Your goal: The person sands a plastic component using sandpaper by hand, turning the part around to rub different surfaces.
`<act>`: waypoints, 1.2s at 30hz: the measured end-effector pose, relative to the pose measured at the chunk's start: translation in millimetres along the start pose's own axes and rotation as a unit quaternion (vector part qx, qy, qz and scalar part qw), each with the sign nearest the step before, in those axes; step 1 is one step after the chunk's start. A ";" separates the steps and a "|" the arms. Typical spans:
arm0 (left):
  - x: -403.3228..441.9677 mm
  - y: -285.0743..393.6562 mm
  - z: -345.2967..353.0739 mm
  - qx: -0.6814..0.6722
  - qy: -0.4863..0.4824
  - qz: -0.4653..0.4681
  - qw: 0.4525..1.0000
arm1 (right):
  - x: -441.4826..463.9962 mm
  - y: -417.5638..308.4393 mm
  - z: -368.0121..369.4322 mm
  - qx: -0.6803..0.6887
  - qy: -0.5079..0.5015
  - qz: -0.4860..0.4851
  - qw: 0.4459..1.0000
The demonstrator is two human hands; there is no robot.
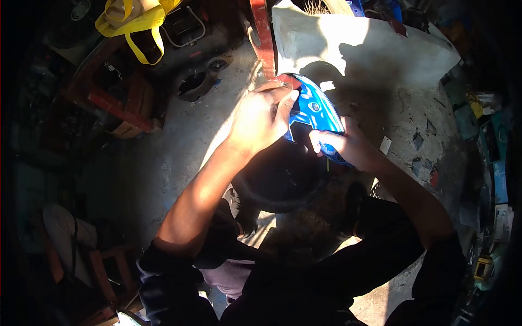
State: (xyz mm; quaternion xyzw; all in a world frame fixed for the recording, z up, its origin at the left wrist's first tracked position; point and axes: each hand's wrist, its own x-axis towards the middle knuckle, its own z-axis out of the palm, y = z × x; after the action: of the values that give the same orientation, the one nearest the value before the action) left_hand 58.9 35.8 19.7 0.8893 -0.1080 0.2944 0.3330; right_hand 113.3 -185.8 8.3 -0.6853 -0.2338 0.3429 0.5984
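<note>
A glossy blue curved panel (pixel 316 104) with white streaks and a small round fitting is held up in front of me, in bright sunlight. My left hand (pixel 262 115) is closed on its upper left edge, thumb on the near side, with a reddish patch showing at the fingertips. My right hand (pixel 350 145) grips the lower right end, its thumb lying across the blue surface. Just below the panel is a large dark round object (pixel 283 179), between my legs; shadow hides what kind of thing it is.
A yellow bag (pixel 142 27) hangs at the upper left, near red metal framing (pixel 122 110). A pale sheet-like slab (pixel 391 57) stands at the back. Small flat scraps (pixel 417 140) litter the concrete floor on the right. Mixed items line the right edge.
</note>
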 end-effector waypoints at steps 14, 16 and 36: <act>-1.6 4.9 -2.7 -0.044 -0.020 -0.081 0.996 | -3.9 -2.2 -1.9 -0.024 0.005 -0.037 0.999; 0.2 10.7 -7.1 -0.067 -0.040 -0.111 0.991 | -6.2 -0.9 -4.9 -0.039 0.012 -0.061 0.997; 0.2 13.2 -10.2 -0.079 0.012 -0.043 0.996 | -7.2 4.7 -19.9 -0.129 0.036 -0.154 0.979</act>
State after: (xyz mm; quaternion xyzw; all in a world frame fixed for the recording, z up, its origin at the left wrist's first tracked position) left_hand 49.3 32.6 33.0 0.8606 -0.0884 0.2805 0.4159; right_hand 123.0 -205.0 6.0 -0.7242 -0.3577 0.1887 0.5586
